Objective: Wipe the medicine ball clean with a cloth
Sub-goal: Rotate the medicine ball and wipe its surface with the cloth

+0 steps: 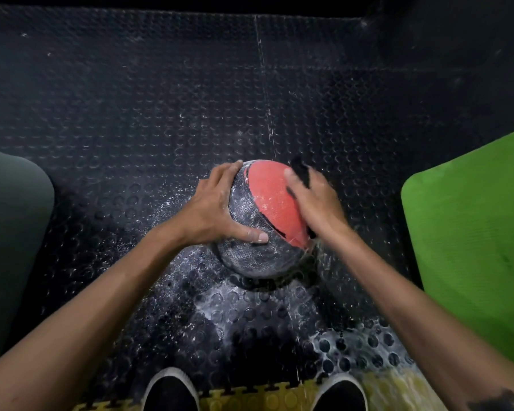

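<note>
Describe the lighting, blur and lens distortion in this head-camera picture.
Head view: light falls mainly on the middle, on the red and black textured medicine ball, while the top edge and corners sink into darkness; the right hand pressing the black cloth is motion-blurred, the left hand sharp; wet glare on the studded black rubber floor mat; wide-angle stretching bends the forearms and the green mat.

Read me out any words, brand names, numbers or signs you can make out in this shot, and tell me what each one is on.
No readable text in this view.
Medicine ball: only a textured pattern on its red and black panels, no legible lettering.
Black cloth under the right hand: no label showing.
Left hand, green mat and black studded floor: no print.
</note>
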